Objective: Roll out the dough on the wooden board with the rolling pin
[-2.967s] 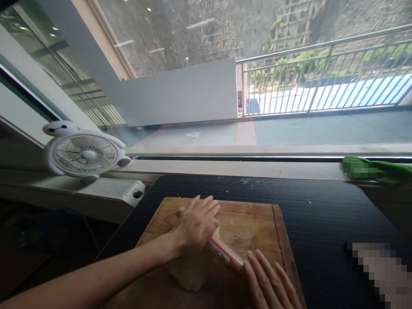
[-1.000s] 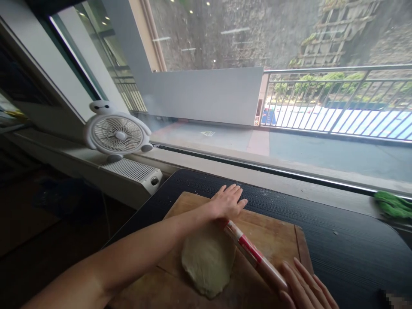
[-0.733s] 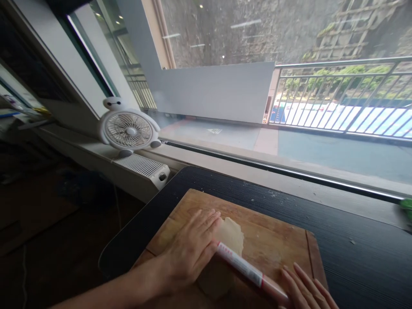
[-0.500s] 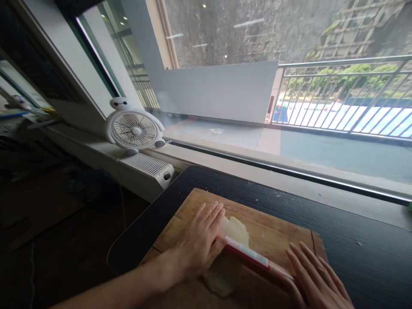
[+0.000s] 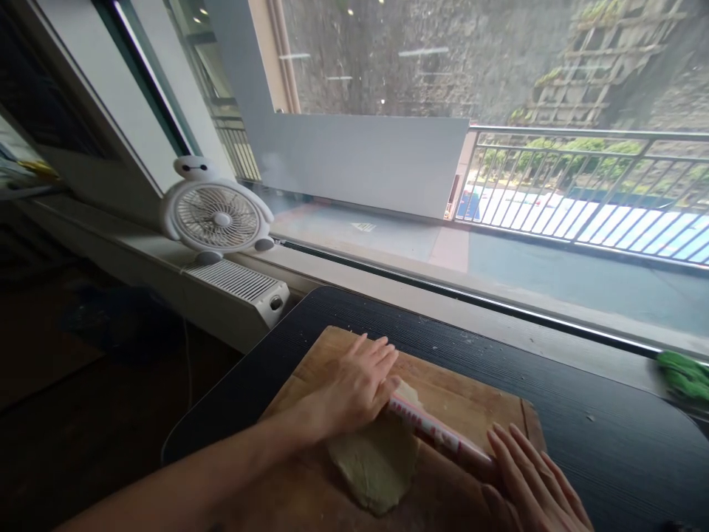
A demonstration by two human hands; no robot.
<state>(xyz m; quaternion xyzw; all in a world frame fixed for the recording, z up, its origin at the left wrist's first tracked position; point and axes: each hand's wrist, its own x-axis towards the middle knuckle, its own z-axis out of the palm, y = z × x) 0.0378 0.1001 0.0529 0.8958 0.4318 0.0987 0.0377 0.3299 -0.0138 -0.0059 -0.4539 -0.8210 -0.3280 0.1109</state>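
Note:
A rolling pin (image 5: 426, 428) with a printed wrapper lies across a flattened sheet of pale dough (image 5: 377, 462). The dough rests on a wooden board (image 5: 470, 399). My left hand (image 5: 360, 384) presses flat on the pin's far-left end, its fingers stretched out and open. At the near-right end, my right hand (image 5: 532, 480) lies over the pin, open too, with long straight fingers. Both palms touch the pin rather than wrap round it. Most of the dough shows on the near side of the pin, and a small part of it shows beyond.
The board sits on a black table (image 5: 598, 421) with pale crumbs at its back. A white fan (image 5: 218, 214) stands on the ledge to the left, by a slatted white unit (image 5: 238, 284). A green cloth-like thing (image 5: 684, 377) lies at the right. A large window runs behind.
Both hands have rolled the pin away from me along the dough, and more dough shows on the near side. The pin's wrapper has turned. The view has shifted slightly right.

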